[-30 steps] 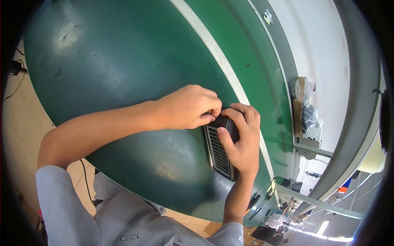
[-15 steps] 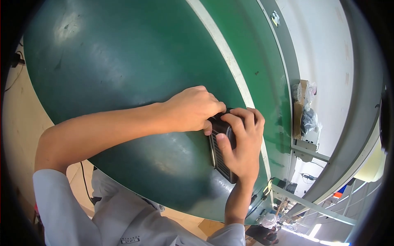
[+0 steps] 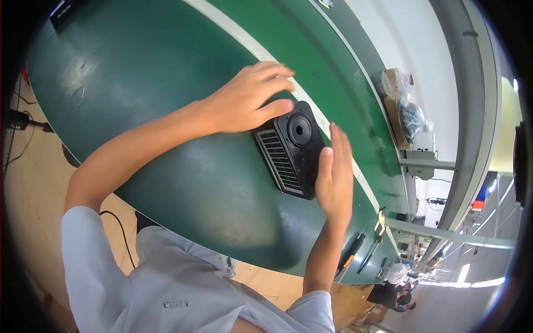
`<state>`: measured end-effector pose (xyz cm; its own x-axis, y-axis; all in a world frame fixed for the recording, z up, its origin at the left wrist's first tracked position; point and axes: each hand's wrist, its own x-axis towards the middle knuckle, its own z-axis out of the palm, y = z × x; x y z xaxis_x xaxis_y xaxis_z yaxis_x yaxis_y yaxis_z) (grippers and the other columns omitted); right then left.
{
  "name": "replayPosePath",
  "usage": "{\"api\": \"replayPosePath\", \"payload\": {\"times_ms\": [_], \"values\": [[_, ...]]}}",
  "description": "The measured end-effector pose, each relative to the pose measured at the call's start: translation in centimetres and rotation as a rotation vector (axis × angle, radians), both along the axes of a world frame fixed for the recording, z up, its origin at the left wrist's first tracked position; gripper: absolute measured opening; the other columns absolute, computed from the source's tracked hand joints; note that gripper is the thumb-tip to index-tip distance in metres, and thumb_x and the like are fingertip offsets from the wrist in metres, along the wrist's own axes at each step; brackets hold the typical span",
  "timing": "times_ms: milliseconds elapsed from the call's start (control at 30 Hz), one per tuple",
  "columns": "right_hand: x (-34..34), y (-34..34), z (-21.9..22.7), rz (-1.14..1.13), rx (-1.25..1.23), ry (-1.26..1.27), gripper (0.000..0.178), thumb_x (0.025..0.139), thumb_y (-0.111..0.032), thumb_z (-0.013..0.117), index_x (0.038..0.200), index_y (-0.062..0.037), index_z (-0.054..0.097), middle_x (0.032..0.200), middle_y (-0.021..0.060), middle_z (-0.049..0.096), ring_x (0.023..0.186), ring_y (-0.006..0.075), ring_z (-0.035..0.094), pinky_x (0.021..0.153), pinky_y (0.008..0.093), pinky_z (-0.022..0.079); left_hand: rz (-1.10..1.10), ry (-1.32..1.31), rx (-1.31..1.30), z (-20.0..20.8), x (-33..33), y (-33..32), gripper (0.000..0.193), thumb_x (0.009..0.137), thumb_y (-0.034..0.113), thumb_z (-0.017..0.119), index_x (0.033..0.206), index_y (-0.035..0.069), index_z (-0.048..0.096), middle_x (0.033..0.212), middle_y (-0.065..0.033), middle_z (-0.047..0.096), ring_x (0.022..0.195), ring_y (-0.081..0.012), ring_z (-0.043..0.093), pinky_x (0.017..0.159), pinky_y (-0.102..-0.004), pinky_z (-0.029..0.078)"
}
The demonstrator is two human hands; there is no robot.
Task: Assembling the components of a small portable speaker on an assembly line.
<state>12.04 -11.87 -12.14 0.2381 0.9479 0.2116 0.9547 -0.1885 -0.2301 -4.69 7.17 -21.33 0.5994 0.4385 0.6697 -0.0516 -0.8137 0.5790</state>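
On the green tabletop (image 3: 183, 177) stands a black box-shaped device (image 3: 311, 172). Its top face carries a round ringed part with a dark centre, and a panel of dark cells split by pale lines covers the side towards me. My left hand (image 3: 250, 100) is open at the device's far left corner, thumb tip at its edge and fingers spread above the table. Along the right side is my right hand (image 3: 336, 180), also open, fingers stretched out and thumb by the device's edge. Whether either thumb touches it, I cannot tell.
A white stripe (image 3: 230, 28) runs along the table beyond the device. An orange-and-black handled tool (image 3: 351, 255) and a thin dark tool (image 3: 369, 255) lie at the right end. Past the far edge are a cardboard box (image 3: 393, 111) and clear plastic bags (image 3: 412, 117). People (image 3: 395, 286) are in the background.
Both hands have let go of the device and moved apart, the left one up and away. The device's round ringed face, hidden before, now shows. The whole view has shifted.
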Motion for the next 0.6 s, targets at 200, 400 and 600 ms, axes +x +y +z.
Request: {"api": "replayPosePath", "payload": {"times_ms": [200, 400, 600], "values": [[-0.2, -1.5, -2.9, -0.070, 0.071, 0.164, 0.050, 0.102, -0.024, 0.042, 0.143, 0.0057, 0.047, 0.121, 0.0249, 0.060, 0.110, 0.0408, 0.057, 0.098, 0.0474, 0.044, -0.252, 0.501, 0.053, 6.1, 7.9, -1.2, 0.046, 0.102, 0.038, 0.047, 0.098, 0.001, 0.074, 0.093, -0.0202, 0.073, 0.093, -0.0378, 0.069, 0.082, -0.0482, 0.054], [-0.2, -1.4, -2.9, -0.109, 0.045, 0.228, 0.050, 0.099, -0.022, 0.047, 0.140, 0.0053, 0.051, 0.127, 0.0251, 0.060, 0.115, 0.0417, 0.057, 0.101, 0.0453, 0.044, -0.110, 0.557, 0.026, 4.8, 8.2, -1.9, 0.048, 0.096, 0.030, 0.051, 0.064, -0.002, 0.066, 0.067, -0.0238, 0.066, 0.064, -0.0426, 0.065, 0.064, -0.0501, 0.054], [2.2, -3.8, -8.4, -0.136, 0.485, 1.123, 0.065, 0.099, -0.042, 0.055, 0.142, 0.0059, 0.044, 0.136, 0.0226, 0.055, 0.129, 0.0329, 0.053, 0.113, 0.0437, 0.036, 0.001, 0.531, 0.037, 4.9, 5.8, -3.5, 0.031, 0.096, 0.021, 0.055, 0.078, -0.001, 0.068, 0.087, -0.0202, 0.071, 0.074, -0.0388, 0.068, 0.069, -0.0487, 0.055]]}}
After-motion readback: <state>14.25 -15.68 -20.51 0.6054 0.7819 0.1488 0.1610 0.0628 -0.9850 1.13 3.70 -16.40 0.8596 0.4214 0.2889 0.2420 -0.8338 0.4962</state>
